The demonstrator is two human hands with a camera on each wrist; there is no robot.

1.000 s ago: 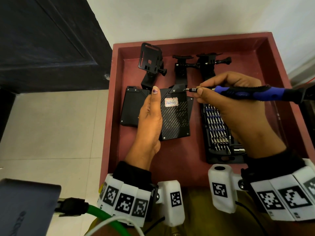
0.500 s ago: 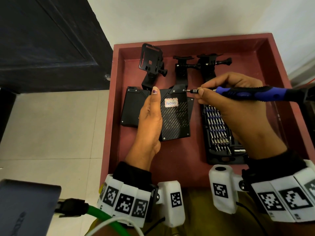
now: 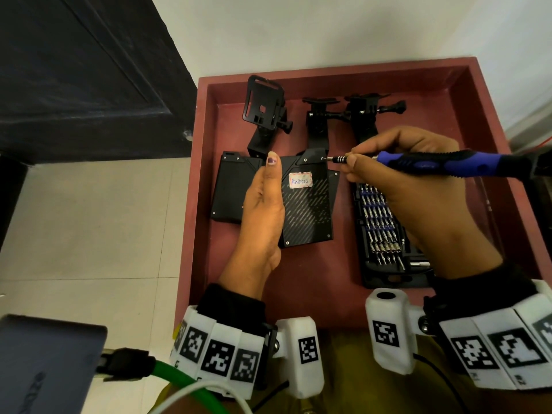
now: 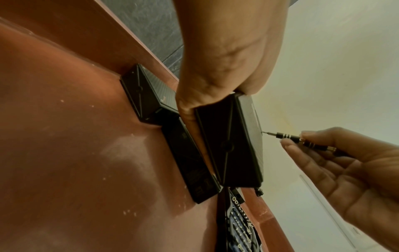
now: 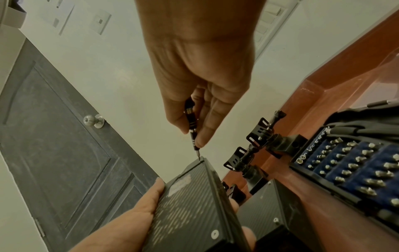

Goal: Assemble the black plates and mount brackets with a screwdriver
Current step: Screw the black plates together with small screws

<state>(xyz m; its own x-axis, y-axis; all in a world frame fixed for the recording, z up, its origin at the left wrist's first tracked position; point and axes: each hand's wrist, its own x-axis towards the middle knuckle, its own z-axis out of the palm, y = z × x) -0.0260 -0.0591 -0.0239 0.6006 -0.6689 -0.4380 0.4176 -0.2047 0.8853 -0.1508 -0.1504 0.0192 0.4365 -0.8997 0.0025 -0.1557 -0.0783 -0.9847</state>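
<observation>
Left hand (image 3: pixel 263 204) grips the plate (image 3: pixel 307 210) upright; right hand (image 3: pixel 418 186) pinches the screwdriver (image 3: pixel 433 164), shaft level, tip at the plate's upper-right corner screw (image 3: pixel 322 158).

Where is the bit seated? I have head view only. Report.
Observer: The left wrist view shows the screwdriver bit meeting the plate at its top corner.
Operator: Confirm the plate is off the tray.
Observer: Yes. The left hand holds it raised above the tray, over a second plate.
Operator: Check the grip underneath.
Observer: The right wrist view shows fingertips wrapped under to its right edge.
</observation>
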